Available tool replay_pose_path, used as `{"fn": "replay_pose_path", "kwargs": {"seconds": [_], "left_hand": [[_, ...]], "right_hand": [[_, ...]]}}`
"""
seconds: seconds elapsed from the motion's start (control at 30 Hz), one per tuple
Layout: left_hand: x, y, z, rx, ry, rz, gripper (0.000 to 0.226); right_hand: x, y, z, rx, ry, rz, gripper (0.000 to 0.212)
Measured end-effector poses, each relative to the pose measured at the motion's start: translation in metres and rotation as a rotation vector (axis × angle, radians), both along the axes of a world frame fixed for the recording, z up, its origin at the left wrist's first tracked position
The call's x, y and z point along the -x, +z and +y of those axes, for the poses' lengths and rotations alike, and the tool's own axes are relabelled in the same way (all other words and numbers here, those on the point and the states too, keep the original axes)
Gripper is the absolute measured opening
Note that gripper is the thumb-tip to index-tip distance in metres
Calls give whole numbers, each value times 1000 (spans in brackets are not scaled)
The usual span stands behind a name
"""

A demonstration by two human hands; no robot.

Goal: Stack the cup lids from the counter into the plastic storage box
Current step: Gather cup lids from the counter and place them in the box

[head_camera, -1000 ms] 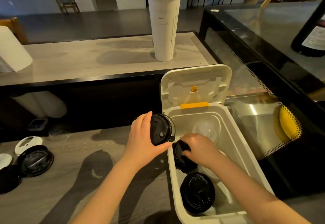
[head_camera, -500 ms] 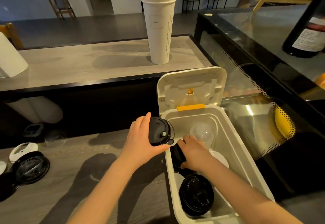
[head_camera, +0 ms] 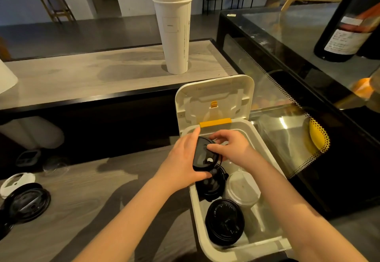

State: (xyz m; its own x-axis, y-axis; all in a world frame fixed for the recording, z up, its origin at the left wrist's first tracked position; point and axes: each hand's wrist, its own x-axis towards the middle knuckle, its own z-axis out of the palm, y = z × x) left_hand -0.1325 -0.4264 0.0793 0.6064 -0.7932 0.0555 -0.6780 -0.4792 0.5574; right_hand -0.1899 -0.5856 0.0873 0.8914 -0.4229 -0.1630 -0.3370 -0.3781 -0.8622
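Observation:
A white plastic storage box (head_camera: 196, 216) stands open on the counter, its flip cover (head_camera: 213, 99) raised at the back. My left hand (head_camera: 181, 161) grips a black cup lid (head_camera: 202, 156) over the box's far left part. My right hand (head_camera: 230, 148) pinches the same lid at its right edge. Inside the box lie a black lid stack (head_camera: 211, 185) under the held lid, another black lid (head_camera: 225, 221) nearer me and a clear lid (head_camera: 242, 187). On the counter at far left lie black lids (head_camera: 27, 201) and a white lid (head_camera: 16, 181).
Tall stacked white paper cups (head_camera: 174, 31) stand on the raised wooden ledge behind the box. A glass display case (head_camera: 287, 81) borders the box on the right, with a dark bottle (head_camera: 347, 27) on top. A white roll (head_camera: 5, 76) sits at the far left.
My left hand has carried the black lid rightward over the box. My right hand has left the lid stack inside the box, risen and taken hold of the held lid's edge.

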Motion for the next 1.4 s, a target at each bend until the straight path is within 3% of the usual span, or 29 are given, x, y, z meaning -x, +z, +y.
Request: {"fn": "replay_pose_path", "kwargs": {"seconds": [0.07, 0.2, 0.27, 0.4, 0.53, 0.67, 0.83, 0.93, 1.07, 1.13, 1.27, 1.4], "left_hand": [[-1, -6, 4, -43, -6, -46, 108], [-10, -21, 20, -145, 14, -90, 86], [-11, -27, 24, -173, 12, -54, 80], [-13, -32, 25, -188, 27, -42, 80], [-15, -34, 26, -189, 46, -24, 82], [-14, -35, 25, -165, 48, -27, 81], [-15, -37, 26, -165, 45, -33, 80], [-14, -37, 26, -165, 48, -25, 80], [-13, -35, 26, -176, 52, -26, 80], [-13, -34, 26, -180, 53, -21, 80], [-12, -33, 27, -196, 49, -34, 80], [-10, -28, 25, -259, 38, -74, 78]], "right_hand": [[2, -8, -5, -17, -56, 22, 28], [10, -28, -16, 330, -71, 162, 31], [12, -37, -15, 353, -47, 207, 30], [4, -54, 0, 471, 103, 262, 33], [1, -64, 7, 789, 222, 321, 29], [5, -71, 10, 953, 351, 271, 24], [10, -70, 10, 866, 451, 183, 30], [11, -67, 13, 809, 571, 333, 51], [10, -67, 5, 679, 529, 428, 64], [13, -69, 3, 671, 514, 444, 62], [19, -73, 16, 850, 528, 410, 42], [23, -73, 17, 799, 486, 383, 41]]}}
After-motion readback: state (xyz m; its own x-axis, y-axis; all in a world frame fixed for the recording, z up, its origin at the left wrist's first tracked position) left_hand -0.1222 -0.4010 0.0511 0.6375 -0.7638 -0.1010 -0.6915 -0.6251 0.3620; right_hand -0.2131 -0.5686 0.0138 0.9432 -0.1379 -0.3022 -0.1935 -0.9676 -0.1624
